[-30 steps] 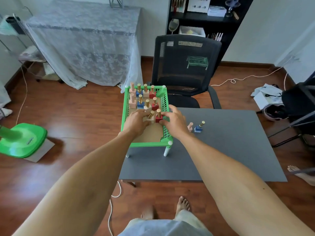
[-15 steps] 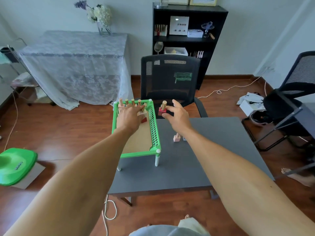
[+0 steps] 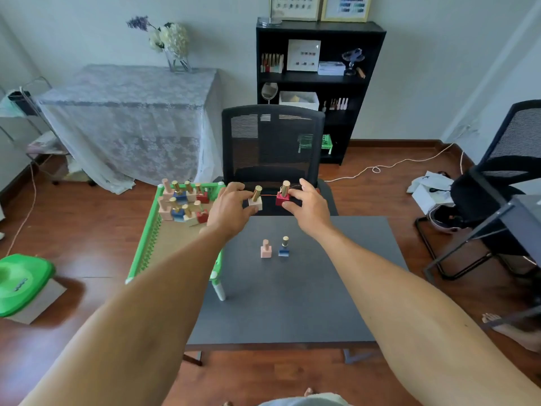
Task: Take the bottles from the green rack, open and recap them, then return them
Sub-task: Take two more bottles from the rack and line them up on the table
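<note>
Left grip (image 3: 231, 210) pinching cream bottle (image 3: 255, 200), right grip (image 3: 307, 206) pinching red bottle (image 3: 283, 195); best lowered upright onto bench (image 3: 292, 288) beside pink bottle (image 3: 265, 249), then uncapped.

rack (image 3: 146, 250) on table (image 3: 307, 303) left, two bottles (image 3: 265, 249) right of it, chair (image 3: 272, 148) behind

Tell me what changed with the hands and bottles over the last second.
Both hands lifted out of the green rack toward the table: the left hand now holds a cream bottle, the right hand a red bottle. The pink bottle and blue bottle stayed standing on the table.
</note>
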